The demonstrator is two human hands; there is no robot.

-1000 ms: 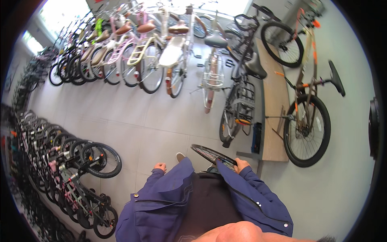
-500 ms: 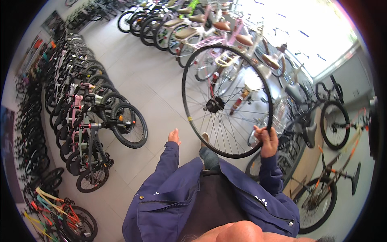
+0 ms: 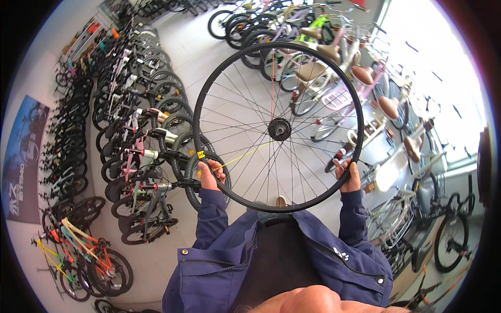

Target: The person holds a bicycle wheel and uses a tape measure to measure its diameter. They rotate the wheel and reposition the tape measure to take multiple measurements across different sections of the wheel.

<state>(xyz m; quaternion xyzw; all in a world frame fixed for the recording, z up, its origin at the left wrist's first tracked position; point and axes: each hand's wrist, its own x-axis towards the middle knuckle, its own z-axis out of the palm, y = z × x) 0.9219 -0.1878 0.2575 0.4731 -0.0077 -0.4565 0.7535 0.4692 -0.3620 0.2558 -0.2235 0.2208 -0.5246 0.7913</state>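
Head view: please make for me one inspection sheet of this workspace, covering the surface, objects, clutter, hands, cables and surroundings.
Surface: pale tiled floor.
Objects: black-rimmed bicycle wheel, held off the floor; one red spoke, one yellow spoke.
Clutter: bicycles at left and bicycles at right, closely parked.
Hands: left hand and right hand grip opposite sides of the rim.
Loose cables: nothing seen.
Surroundings: poster at far left; bright window at right.
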